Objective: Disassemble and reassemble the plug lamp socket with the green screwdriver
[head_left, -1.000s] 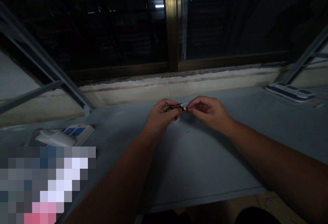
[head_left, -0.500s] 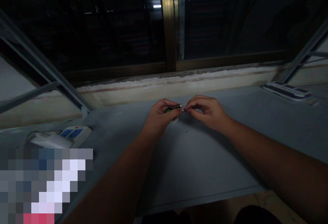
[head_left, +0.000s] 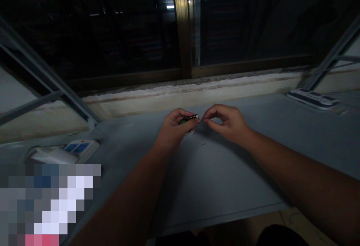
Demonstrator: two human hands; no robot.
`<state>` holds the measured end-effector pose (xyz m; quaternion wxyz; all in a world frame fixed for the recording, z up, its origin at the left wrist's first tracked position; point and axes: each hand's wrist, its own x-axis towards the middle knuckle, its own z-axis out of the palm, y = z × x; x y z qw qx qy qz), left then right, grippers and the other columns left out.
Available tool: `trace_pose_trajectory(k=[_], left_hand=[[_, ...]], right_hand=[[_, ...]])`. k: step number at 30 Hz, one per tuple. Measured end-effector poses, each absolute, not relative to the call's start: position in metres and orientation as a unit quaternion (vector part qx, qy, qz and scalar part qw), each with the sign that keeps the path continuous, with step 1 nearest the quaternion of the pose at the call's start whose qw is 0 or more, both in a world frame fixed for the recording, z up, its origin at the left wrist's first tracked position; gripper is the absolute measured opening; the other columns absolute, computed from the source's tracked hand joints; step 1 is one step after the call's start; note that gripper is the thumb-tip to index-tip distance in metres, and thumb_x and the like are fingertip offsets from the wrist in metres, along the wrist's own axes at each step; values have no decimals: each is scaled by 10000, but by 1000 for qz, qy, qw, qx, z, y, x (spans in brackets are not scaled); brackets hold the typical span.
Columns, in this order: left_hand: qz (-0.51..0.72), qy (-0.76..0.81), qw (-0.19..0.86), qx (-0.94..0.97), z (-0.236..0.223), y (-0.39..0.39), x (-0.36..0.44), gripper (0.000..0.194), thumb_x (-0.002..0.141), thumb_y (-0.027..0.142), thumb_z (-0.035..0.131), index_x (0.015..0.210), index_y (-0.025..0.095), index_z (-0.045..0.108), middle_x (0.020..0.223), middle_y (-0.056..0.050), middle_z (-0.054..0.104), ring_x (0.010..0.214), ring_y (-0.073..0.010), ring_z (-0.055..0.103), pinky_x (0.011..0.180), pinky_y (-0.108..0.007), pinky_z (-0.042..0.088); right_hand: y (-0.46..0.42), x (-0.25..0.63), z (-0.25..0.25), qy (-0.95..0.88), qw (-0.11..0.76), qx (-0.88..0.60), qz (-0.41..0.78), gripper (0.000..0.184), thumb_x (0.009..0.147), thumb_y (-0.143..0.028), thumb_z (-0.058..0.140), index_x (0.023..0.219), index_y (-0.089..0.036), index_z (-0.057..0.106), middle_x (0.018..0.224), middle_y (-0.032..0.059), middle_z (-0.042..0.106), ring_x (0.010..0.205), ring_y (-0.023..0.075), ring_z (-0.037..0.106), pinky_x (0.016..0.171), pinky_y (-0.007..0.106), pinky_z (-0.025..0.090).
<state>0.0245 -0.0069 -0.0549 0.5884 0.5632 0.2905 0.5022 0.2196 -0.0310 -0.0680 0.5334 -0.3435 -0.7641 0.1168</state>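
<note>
My left hand (head_left: 174, 131) is shut on a small green-and-black handled tool (head_left: 188, 120), most of which its fingers hide. A tiny white piece (head_left: 197, 117) shows at the tool's tip. My right hand (head_left: 227, 123) sits just to the right of that tip, its thumb and forefinger pinched together with nothing visible between them. Partly under my left hand lies a small white round object (head_left: 189, 132). A tiny metal screw-like bit (head_left: 203, 144) rests on the grey table (head_left: 225, 186) below my hands.
A blue-and-white power strip (head_left: 81, 148) lies at the table's left, with a white item (head_left: 53, 156) beside it. Another power strip (head_left: 312, 99) sits at the back right. A dark window with a brass frame (head_left: 181, 24) and a pale sill stands behind the table.
My right fingertips have drawn slightly away from the tool's tip, leaving a small gap. The whole view has drifted a little, with the table objects shifting left.
</note>
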Motion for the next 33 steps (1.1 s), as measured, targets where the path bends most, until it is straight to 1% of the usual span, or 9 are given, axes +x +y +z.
trace_pose_trajectory(k=[5,11,18,24,33], left_hand=[[500,290,590,564,-56,-5,24,322,632,220,883,824,162,632,739,-7,696,565,-79,572,549,-226,438],[489,287,601,563,-55,-6,23,334,629,222,888,834,159,632,754,-5,700,580,-80,584,558,-220,448],[494,286,602,559,-51,-10,23,331,624,221,889,811,160,623,745,-5,697,593,-81,586,563,-214,448],[497,276,604,558,-51,-10,23,335,623,233,891,795,165,612,737,-12,697,584,-85,584,559,-223,444],[493,258,600,575,-51,-11,21,302,647,218,861,775,180,591,706,8,676,558,-77,550,549,-228,418]], right_hand=[[-35,221,-61,-794,510,-328,45,112,834,-114,638,865,-218,667,865,32,725,800,171,682,751,319,538],[-36,222,-58,-802,514,-304,16,122,840,-104,634,876,-217,660,866,36,723,810,174,685,755,321,536],[-37,220,-59,-789,520,-327,28,108,831,-126,649,869,-227,645,867,28,733,807,180,698,751,320,549],[-36,221,-64,-759,539,-358,67,178,801,-126,683,931,-228,616,858,9,720,781,160,707,727,283,559],[-37,221,-61,-762,538,-356,55,124,818,-135,680,899,-215,629,837,12,712,757,154,689,727,293,546]])
